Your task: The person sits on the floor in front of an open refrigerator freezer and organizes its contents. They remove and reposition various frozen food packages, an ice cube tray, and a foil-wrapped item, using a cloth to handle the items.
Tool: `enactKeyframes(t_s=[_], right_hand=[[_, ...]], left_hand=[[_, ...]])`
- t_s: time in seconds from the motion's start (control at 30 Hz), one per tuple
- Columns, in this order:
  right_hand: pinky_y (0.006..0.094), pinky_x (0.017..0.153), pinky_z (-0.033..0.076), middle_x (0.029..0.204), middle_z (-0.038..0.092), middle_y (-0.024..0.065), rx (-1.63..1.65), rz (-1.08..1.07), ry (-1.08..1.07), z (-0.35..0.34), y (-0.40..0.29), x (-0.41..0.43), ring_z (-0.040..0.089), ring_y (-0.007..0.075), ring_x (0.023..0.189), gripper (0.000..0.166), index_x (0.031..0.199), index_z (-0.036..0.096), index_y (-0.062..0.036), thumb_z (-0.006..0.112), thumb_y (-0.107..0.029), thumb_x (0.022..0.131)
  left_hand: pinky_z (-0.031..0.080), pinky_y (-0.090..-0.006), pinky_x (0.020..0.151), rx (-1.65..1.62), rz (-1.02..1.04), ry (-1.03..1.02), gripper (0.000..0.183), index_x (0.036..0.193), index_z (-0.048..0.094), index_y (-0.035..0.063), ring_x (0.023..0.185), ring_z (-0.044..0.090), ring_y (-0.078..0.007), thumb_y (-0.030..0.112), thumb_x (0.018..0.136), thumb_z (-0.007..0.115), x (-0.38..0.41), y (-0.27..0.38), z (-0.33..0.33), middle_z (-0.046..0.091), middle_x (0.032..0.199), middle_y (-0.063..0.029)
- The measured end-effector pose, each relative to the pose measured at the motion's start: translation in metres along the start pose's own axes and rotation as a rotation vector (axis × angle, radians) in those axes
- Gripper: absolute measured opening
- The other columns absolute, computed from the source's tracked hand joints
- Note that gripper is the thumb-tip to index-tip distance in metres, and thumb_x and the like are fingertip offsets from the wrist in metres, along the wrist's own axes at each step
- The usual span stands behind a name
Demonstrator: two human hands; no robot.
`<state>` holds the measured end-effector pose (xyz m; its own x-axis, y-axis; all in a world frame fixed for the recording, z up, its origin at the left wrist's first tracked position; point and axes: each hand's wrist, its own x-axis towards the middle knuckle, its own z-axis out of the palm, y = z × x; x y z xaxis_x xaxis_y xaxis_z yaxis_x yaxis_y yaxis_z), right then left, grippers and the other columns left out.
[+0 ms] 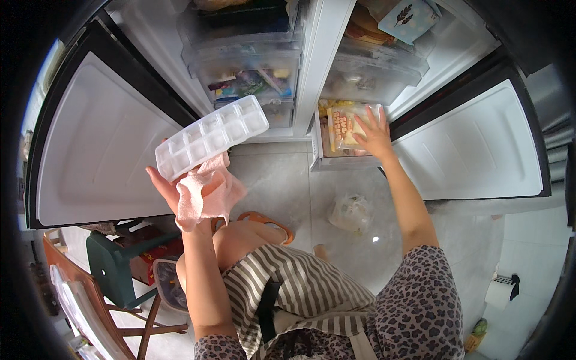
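On my left hand [168, 189] rests a white plastic ice cube tray [211, 137], tilted, with a pink cloth [211, 191] hanging below it from the same hand. The tray's far end is in front of the left freezer compartment. My right hand [374, 135] lies with fingers spread on a clear and yellow food package [348, 128] in the pulled-out lower right drawer [344, 163]. Whether its fingers grip the package cannot be told. Other bags show beneath the package.
Both refrigerator doors, left [103, 148] and right [472, 148], stand wide open. A tied plastic bag [352, 212] lies on the tiled floor. At the lower left are a green stool [110, 270], a bin [168, 283] and a wooden folding chair [90, 288].
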<state>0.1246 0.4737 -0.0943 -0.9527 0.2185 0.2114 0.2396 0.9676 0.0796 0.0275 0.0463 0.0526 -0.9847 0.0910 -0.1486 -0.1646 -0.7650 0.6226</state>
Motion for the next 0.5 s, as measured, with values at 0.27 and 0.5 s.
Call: enactKeyframes(t_s=[0.27, 0.5], right_hand=[[0.0452, 0.103, 0.032, 0.143, 0.033, 0.0029, -0.101, 0.123, -0.031, 0.056, 0.017, 0.037, 0.023, 0.0384, 0.13, 0.053, 0.132, 0.044, -0.0293, 0.042, -0.055, 0.086], [0.0435, 0.098, 0.036, 0.126, 0.041, 0.016, 0.361, 0.412, 0.415, 0.052, 0.009, 0.028, 0.036, 0.0391, 0.118, 0.053, 0.12, 0.051, -0.0076, 0.065, -0.036, 0.077]], left_hand=[[0.037, -0.0409, 0.097, -0.01, -0.042, -0.004, 0.066, 0.128, 0.043, 0.0113, 0.111, 0.048, -0.0281, 0.061, 0.084, 0.042, -0.004, -0.003, 0.005, 0.049, 0.123, -0.0092], [0.036, -0.0419, 0.099, -0.027, -0.016, 0.003, 0.065, 0.128, 0.043, 0.0115, 0.113, 0.046, -0.0284, 0.06, 0.085, 0.042, -0.003, 0.001, 0.001, 0.048, 0.123, -0.0094]])
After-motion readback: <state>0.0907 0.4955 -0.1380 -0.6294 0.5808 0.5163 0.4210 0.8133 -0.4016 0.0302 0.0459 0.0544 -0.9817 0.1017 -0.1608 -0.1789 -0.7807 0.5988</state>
